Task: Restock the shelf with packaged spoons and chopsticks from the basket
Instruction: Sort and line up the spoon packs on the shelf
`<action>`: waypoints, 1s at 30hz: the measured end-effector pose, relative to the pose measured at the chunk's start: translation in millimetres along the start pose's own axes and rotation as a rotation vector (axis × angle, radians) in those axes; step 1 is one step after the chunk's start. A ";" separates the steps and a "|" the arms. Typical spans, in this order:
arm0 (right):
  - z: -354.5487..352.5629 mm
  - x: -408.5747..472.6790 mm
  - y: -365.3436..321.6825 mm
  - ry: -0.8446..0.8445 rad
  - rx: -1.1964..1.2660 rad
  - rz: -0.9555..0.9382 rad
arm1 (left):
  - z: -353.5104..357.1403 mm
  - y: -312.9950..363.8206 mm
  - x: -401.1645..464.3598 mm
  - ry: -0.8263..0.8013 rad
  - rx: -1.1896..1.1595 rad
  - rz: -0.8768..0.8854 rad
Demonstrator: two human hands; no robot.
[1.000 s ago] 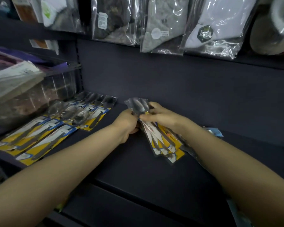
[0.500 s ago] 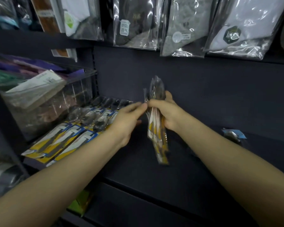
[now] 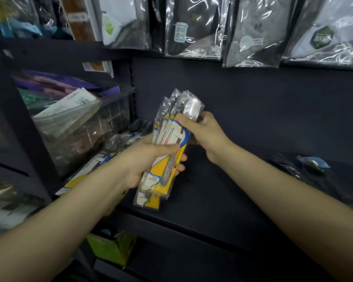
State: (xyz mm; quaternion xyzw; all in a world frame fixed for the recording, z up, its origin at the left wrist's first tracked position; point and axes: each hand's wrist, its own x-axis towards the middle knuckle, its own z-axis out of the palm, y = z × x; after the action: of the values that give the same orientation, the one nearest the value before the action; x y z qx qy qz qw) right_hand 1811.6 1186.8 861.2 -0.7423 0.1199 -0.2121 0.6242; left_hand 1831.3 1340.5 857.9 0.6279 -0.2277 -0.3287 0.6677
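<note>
1. Both hands are on one stack of packaged spoons [image 3: 167, 157], held upright in the air just above the dark shelf [image 3: 222, 196], not lying on it.
2. The left hand [image 3: 149, 159] grips the lower half of the stack, thumb across the front of the yellow card and fingers wrapped round the back, tips poking out on the right edge.
3. The right hand [image 3: 200, 131] pinches the top end, thumb pressed near the shiny spoon bowl in its clear wrap, other fingers curled behind.
4. The packs are fanned a bit at the top, so several plastic edges are visible.
5. More spoon packs [image 3: 102, 165] lie flat on the shelf to the left, mostly hidden behind the left forearm.
6. A small blue-carded pack [image 3: 312, 163] sits on the shelf well off to the right.
7. Clear bin of paper packets [image 3: 75, 123] stands at the left; bagged socks [image 3: 253, 35] hang along the top.
8. Can't spot the basket anywhere.
</note>
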 end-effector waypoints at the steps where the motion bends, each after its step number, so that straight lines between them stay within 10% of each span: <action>1: 0.1 -0.3 -0.2 0.023 -0.021 0.015 | -4.1 -2.0 -3.5 0.006 0.004 -0.001; 14: 45.4 -0.8 4.6 -0.216 0.214 0.189 | -73.5 -15.2 -41.6 0.121 -0.093 -0.114; 23: 17.0 5.0 28.5 0.029 -0.076 0.319 | -115.9 -19.1 -61.4 0.282 0.036 -0.109; 30: 52.2 -3.2 35.0 -0.122 -0.379 0.233 | -125.2 -26.9 -55.8 0.214 0.045 -0.112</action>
State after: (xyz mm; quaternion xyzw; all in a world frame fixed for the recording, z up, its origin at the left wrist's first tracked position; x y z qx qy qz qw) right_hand 1836.0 1227.2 819.7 -0.8387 0.2047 -0.0670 0.5002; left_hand 1879.0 1467.4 823.9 0.6858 -0.1269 -0.2913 0.6547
